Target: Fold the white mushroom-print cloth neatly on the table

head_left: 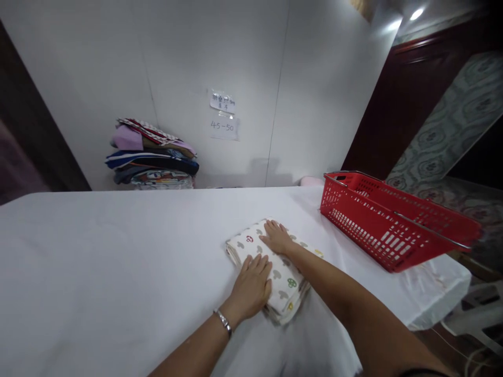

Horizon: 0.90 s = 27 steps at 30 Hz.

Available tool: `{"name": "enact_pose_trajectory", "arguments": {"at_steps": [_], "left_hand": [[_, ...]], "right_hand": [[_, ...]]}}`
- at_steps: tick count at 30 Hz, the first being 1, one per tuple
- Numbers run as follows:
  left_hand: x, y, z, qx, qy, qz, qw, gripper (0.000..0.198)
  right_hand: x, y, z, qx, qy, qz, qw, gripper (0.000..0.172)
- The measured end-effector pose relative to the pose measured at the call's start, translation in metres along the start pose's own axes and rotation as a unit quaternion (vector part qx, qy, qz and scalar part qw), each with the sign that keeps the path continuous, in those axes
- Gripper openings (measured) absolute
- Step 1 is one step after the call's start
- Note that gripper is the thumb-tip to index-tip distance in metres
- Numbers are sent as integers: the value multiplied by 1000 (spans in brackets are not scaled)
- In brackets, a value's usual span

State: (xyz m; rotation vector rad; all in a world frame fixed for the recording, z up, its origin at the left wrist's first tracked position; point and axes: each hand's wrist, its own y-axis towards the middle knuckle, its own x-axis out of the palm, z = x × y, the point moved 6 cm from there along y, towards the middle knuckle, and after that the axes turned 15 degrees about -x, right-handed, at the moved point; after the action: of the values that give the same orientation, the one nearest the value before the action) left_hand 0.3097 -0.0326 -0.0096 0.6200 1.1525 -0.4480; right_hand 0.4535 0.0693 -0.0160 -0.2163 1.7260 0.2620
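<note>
A folded white cloth point(281, 275) with grey, red, green and yellow mushroom prints lies on the white-covered table point(118, 262), its layers showing along the near edge. My left hand point(251, 285), a silver band on its wrist, rests flat on the cloth's left near side with fingers stretched out. Farther up on the same cloth, my right hand point(277, 238) presses palm down with its fingers spread. Neither hand grips anything.
A red plastic basket point(365, 220) stands on the table's right end. Behind the far edge rises a stack of folded clothes point(153, 157) against the white wall. Two paper labels point(223, 125) are taped there. A white plastic stool point(477, 309) is at lower right.
</note>
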Motion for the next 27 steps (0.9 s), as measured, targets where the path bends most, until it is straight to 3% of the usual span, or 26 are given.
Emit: {"name": "enact_pose_trajectory", "arguments": {"at_steps": [5, 11, 15, 19, 22, 27], "left_hand": [[2, 0, 0, 0, -4, 5, 1000, 44], [0, -3, 1, -10, -18, -12, 1000, 45], [-17, 21, 0, -16, -47, -54, 997, 39], [-35, 64, -35, -138, -4, 35, 990, 47], [-14, 77, -70, -242, 27, -16, 970, 53], [6, 74, -87, -252, 31, -6, 967, 52]], "right_hand": [[-11, 17, 22, 69, 34, 9, 997, 65], [6, 17, 39, 102, 53, -5, 993, 69], [9, 17, 40, 104, 43, 3, 994, 68], [7, 15, 38, 102, 34, 13, 994, 68], [8, 13, 38, 106, 44, 9, 993, 68], [3, 16, 41, 94, 60, -10, 994, 70]]}}
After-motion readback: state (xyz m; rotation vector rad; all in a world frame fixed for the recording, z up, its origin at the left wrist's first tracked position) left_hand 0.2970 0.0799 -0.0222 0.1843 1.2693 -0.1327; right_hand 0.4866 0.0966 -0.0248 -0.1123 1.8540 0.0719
